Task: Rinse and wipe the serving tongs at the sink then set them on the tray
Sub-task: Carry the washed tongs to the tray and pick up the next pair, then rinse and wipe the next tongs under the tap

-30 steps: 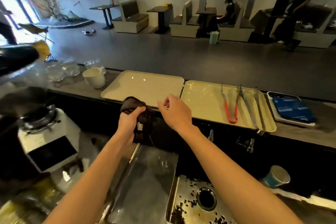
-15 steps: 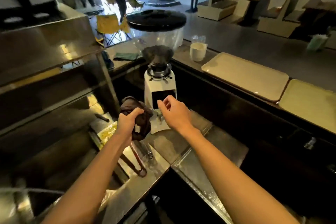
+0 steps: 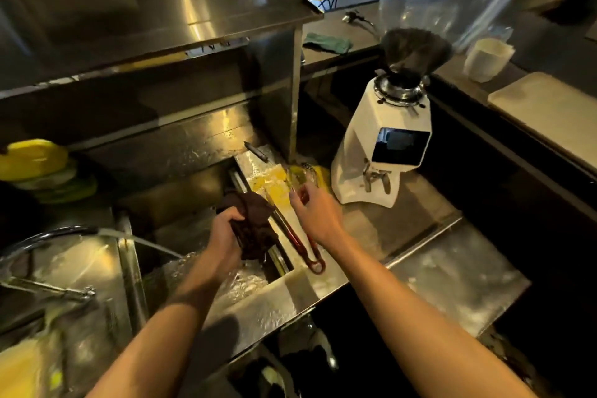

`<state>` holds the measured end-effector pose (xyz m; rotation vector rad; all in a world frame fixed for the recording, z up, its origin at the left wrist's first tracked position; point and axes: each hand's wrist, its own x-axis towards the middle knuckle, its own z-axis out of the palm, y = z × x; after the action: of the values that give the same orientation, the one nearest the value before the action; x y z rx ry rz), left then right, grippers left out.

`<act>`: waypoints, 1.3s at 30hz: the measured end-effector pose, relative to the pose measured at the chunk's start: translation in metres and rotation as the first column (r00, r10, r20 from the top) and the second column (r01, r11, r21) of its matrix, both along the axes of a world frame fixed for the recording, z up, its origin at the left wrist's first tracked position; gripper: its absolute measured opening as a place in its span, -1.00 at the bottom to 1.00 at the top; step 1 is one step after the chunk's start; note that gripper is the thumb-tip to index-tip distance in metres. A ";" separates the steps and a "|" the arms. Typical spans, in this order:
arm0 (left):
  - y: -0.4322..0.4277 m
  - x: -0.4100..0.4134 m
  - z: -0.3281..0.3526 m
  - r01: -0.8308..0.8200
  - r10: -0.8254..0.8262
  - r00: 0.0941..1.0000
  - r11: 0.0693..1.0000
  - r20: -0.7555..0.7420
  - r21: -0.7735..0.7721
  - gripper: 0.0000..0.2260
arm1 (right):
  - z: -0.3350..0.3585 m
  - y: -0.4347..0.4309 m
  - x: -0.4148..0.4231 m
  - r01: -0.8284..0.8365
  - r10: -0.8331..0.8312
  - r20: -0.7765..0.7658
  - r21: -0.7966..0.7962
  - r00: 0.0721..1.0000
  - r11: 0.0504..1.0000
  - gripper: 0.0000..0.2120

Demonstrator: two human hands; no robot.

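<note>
Red-handled serving tongs (image 3: 314,263) lie on the steel counter along the sink's right rim, hinge end toward me. My right hand (image 3: 318,218) is just over their far half, fingers loosely spread, a bit of red handle showing between them; a firm grip is not visible. My left hand (image 3: 224,236) grips a bunched dark brown cloth (image 3: 255,226) above the sink basin (image 3: 193,220). Water runs from the faucet (image 3: 58,236) into the basin. A beige tray (image 3: 549,107) sits on the upper counter at far right.
A white coffee grinder (image 3: 387,145) stands right of the tongs. A yellow cloth (image 3: 274,184) lies under the tongs' tips. A white cup (image 3: 487,58) and a green cloth (image 3: 326,42) sit on the back counter. Steel shelving overhangs the sink; yellow sponges (image 3: 32,158) are at left.
The view swung left from the trays past the grinder to the sink. My left hand still holds the cloth, now over the basin. My right hand has come down over the red tongs.
</note>
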<state>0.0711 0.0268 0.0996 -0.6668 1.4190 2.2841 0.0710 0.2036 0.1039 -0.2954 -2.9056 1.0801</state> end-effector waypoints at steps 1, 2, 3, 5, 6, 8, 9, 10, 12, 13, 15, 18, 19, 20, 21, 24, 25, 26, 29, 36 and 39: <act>-0.003 -0.003 -0.007 -0.011 0.011 1.000 1.000 0.025 -0.012 -0.63 | -0.008 -0.003 -0.006 -0.011 0.011 0.026 0.009 1.000 1.000 -0.75; -0.007 -0.007 -0.015 -0.021 0.022 0.999 1.000 0.048 -0.019 -0.66 | -0.018 -0.005 -0.012 -0.027 0.027 0.052 0.012 0.998 1.000 -0.76; -0.008 -0.010 -0.020 -0.017 0.017 0.997 1.000 0.070 -0.013 -0.68 | -0.027 -0.005 -0.016 -0.044 0.043 0.077 0.016 0.996 0.999 -0.76; -0.009 -0.019 -0.031 0.000 -0.002 0.996 1.000 0.085 0.018 -0.63 | -0.044 -0.005 -0.025 -0.092 0.088 0.131 0.027 0.988 0.995 -0.72; -0.010 -0.025 -0.040 -0.008 0.005 0.996 0.999 0.092 0.031 -0.61 | -0.056 -0.005 -0.032 -0.119 0.112 0.157 0.032 0.981 0.992 -0.68; -0.009 -0.032 -0.048 -0.005 0.000 0.993 0.999 0.116 0.041 -0.65 | -0.068 -0.004 -0.039 -0.141 0.133 0.187 0.028 0.973 0.990 -0.60; -0.006 -0.036 -0.053 -0.001 -0.008 0.991 0.998 0.137 0.067 -0.66 | -0.074 -0.004 -0.045 -0.145 0.138 0.191 0.022 0.972 0.989 -0.59; -0.003 -0.039 -0.056 -0.001 -0.010 0.989 0.997 0.144 0.081 -0.67 | -0.081 -0.004 -0.049 -0.154 0.146 0.192 0.029 0.970 0.988 -0.59; 0.005 -0.045 -0.062 0.017 -0.026 0.993 0.997 0.113 0.077 -0.70 | -0.096 -0.002 -0.058 -0.171 0.157 0.192 0.060 0.969 0.983 -0.59; 0.008 -0.050 -0.067 0.017 -0.023 0.995 0.998 0.099 0.057 -0.70 | -0.102 0.000 -0.062 -0.173 0.157 0.189 0.069 0.969 0.982 -0.59; 0.012 -0.058 -0.077 0.019 -0.024 0.994 0.999 0.107 0.051 -0.71 | -0.118 0.006 -0.071 -0.177 0.157 0.190 0.096 0.969 0.979 -0.57; 0.011 -0.062 -0.092 -0.018 0.007 0.992 0.996 0.129 0.084 -0.68 | -0.134 0.013 -0.083 -0.266 0.179 0.331 0.240 0.927 0.934 -0.40; 0.010 -0.062 -0.097 -0.039 0.026 0.989 0.995 0.145 0.088 -0.64 | -0.138 0.014 -0.086 -0.309 0.184 0.389 0.286 0.903 0.907 -0.34; 0.010 -0.062 -0.102 -0.054 0.039 0.987 0.994 0.157 0.095 -0.59 | -0.142 0.015 -0.088 -0.351 0.189 0.438 0.325 0.879 0.878 -0.30; 0.010 -0.061 -0.105 -0.065 0.050 0.986 0.993 0.158 0.095 -0.53 | -0.146 0.015 -0.089 -0.393 0.194 0.474 0.367 0.859 0.843 -0.30; 0.007 -0.060 -0.109 -0.121 0.097 0.981 0.984 0.171 0.134 -0.51 | -0.152 0.010 -0.091 -0.509 0.235 0.544 0.433 0.806 0.744 -0.47; 0.005 -0.060 -0.110 -0.126 0.099 0.980 0.981 0.173 0.149 -0.51 | -0.152 0.008 -0.091 -0.521 0.244 0.557 0.416 0.794 0.746 -0.55; 0.004 -0.058 -0.112 -0.141 0.110 0.977 0.976 0.182 0.166 -0.52 | -0.152 0.007 -0.091 -0.520 0.245 0.567 0.393 0.787 0.759 -0.60; -0.003 -0.056 -0.113 -0.186 0.150 0.971 0.963 0.185 0.193 -0.58 | -0.149 0.007 -0.088 -0.464 0.228 0.541 0.352 0.809 0.813 -0.71; -0.016 -0.050 -0.110 -0.166 0.126 0.977 0.957 0.172 0.239 -0.54 | -0.159 -0.005 -0.077 -0.493 0.198 0.545 0.472 0.814 0.731 -0.69; -0.023 -0.049 -0.106 -0.175 0.140 0.976 0.961 0.168 0.215 -0.57 | -0.160 -0.008 -0.078 -0.471 0.197 0.516 0.478 0.834 0.741 -0.73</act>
<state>0.0225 0.0042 -0.0066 -0.8858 1.0462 2.4114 -0.0069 0.1958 -0.0557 0.0495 -3.6030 0.0290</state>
